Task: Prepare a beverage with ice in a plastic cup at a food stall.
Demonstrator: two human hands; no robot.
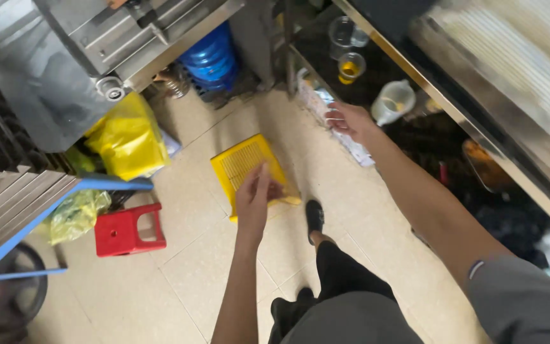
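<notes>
Yellow tray, flat with a slotted grid face, hangs tilted over the tiled floor, pinched at its lower edge by left hand so it carries one-handed mid-stride. Right hand is free, fingers loosely spread, reaching toward the lower shelf near a white jug

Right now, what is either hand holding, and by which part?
The left hand grips the flat yellow slotted plastic tray by its near edge; the right hand holds nothing.
</notes>
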